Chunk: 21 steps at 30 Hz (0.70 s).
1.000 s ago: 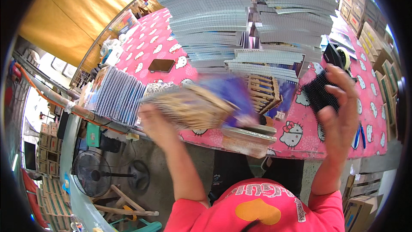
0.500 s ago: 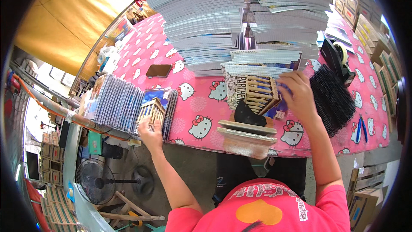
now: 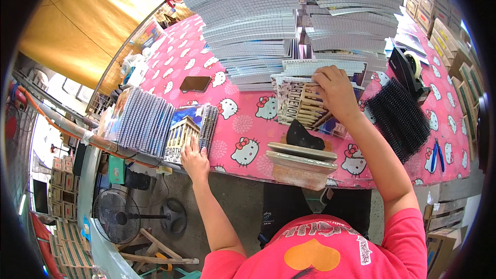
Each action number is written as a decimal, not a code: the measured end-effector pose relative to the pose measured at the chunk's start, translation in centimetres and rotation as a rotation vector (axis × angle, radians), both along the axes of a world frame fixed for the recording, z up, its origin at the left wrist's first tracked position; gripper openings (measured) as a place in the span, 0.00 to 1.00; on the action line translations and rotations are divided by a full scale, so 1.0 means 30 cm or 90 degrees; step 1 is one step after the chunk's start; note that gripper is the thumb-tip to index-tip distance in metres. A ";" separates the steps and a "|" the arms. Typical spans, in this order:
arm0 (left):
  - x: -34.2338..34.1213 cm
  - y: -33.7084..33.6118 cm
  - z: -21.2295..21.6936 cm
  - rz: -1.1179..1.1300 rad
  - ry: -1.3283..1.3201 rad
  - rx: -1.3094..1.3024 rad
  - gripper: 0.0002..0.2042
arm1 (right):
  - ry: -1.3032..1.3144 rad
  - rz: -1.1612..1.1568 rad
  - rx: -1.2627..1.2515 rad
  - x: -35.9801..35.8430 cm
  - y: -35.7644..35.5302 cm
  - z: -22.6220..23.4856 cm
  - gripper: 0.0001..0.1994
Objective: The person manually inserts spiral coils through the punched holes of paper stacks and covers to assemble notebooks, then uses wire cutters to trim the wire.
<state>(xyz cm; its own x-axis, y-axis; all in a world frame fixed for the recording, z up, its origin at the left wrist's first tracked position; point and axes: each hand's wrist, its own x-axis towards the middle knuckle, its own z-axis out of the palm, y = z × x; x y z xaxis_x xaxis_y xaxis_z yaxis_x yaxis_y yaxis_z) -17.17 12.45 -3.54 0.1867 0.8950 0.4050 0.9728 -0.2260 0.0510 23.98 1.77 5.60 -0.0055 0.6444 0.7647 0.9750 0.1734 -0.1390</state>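
At far left a row of grey spiral-bound notebooks stands on edge on the pink cartoon-print worktop. Just beside it the left hand lies flat, fingers open, on a notebook with a temple picture cover, pressing it vs. the row. Near centre a black cloth lies on flat boards. The right hand grips the top edge of a cover-printed notebook stack. At right lies a bundle of black spiral combs.

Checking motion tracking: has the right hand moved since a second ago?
Yes. The right hand has swung left, off the black comb bindings and onto the notebook pile below the tall paper stacks.
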 end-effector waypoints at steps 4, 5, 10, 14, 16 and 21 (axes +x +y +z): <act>-0.009 0.021 0.016 -0.029 -0.011 -0.028 0.25 | 0.131 0.033 0.059 -0.025 -0.100 0.163 0.10; -0.033 0.029 0.017 -0.028 -0.018 -0.039 0.25 | 0.158 0.063 0.073 -0.059 -0.139 0.228 0.09; 0.150 -0.114 0.213 -0.352 -0.457 -0.030 0.29 | 0.131 0.167 0.004 -0.161 -0.319 0.430 0.09; 0.473 -0.367 0.386 -0.544 -0.823 -0.265 0.23 | 0.043 0.206 -0.073 -0.230 -0.374 0.438 0.11; 0.495 -0.380 0.376 -0.556 -0.910 -0.339 0.19 | 0.038 0.147 -0.051 -0.229 -0.404 0.440 0.14; 0.482 -0.306 0.329 -0.584 -1.091 -0.280 0.16 | 0.346 0.048 -0.059 -0.077 -0.489 0.310 0.28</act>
<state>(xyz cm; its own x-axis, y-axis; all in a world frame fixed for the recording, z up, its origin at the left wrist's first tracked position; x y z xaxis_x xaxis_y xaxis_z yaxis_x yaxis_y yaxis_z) -2.72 3.26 6.33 0.2914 0.8454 0.4476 -0.5192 -0.2532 0.8163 21.66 -12.91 14.90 0.3252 0.7224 0.6102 0.7434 0.2035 -0.6371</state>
